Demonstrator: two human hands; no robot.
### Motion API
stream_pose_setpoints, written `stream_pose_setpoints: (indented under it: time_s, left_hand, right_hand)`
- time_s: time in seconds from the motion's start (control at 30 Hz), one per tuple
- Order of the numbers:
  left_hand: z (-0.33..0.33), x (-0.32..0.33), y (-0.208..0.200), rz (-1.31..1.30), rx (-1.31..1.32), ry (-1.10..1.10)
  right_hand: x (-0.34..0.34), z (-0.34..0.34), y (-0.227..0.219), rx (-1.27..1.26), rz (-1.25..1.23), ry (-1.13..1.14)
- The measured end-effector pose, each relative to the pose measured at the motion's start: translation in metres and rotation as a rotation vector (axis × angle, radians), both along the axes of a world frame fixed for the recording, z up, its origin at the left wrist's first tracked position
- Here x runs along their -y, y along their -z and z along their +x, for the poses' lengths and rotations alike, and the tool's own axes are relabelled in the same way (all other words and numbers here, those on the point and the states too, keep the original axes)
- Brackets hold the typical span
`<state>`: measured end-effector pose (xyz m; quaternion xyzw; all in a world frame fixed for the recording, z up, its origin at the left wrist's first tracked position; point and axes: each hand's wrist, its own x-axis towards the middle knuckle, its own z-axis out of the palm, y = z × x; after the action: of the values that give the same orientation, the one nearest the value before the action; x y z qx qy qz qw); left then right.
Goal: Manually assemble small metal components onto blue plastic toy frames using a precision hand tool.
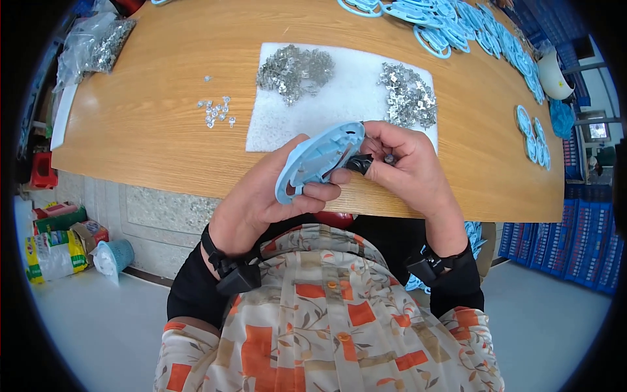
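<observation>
My left hand is closed around a light-blue oval plastic part, held tilted above the near edge of the table, its ribbed, hollow side partly showing. Against the part's right end, my right hand pinches a small black piece whose kind I cannot make out. A small dark round tip shows among the right fingers. Beyond the hands lies a white foam sheet bearing two heaps of small metal clips, a left heap and a right heap.
Several small clear pieces lie left of the foam. A bag of metal bits is at the far left. Light-blue plastic parts pile up at the far right, with more blue parts near the right edge. Blue crates stand beyond.
</observation>
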<state>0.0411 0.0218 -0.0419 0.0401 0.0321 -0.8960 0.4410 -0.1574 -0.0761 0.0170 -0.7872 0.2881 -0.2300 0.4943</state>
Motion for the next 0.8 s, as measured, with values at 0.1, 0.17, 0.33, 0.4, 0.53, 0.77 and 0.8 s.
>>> stream_pose_setpoints:
  time_s: [0.1, 0.17, 0.33, 0.4, 0.53, 0.77, 0.8]
  left_hand:
    - [0.001, -0.001, -0.003, 0.003, 0.054, -0.012]
    - [0.001, -0.004, 0.002, 0.008, 0.046, -0.017]
    - [0.003, -0.014, -0.013, 0.1, 0.359, -0.09]
    - [0.004, -0.017, -0.02, -0.053, 0.513, -0.131]
    - [0.024, -0.038, -0.035, -0.096, 0.749, -0.233]
    - [0.052, -0.075, -0.033, -0.07, 0.864, -0.369]
    - [0.054, -0.079, -0.033, -0.067, 0.859, -0.376]
  right_hand:
    - [-0.001, 0.004, 0.002, 0.05, 0.111, 0.02]
    - [0.001, 0.006, 0.001, -0.136, 0.03, 0.017]
    - [0.008, 0.002, 0.0, -0.164, 0.159, -0.055]
    - [0.007, 0.003, 0.0, -0.032, 0.418, -0.086]
    - [0.016, 0.032, -0.005, -0.058, 0.178, -0.086]
    - [-0.014, 0.146, 0.006, -0.252, -0.592, -0.187]
    - [-0.017, 0.156, 0.007, -0.339, -0.654, -0.182]
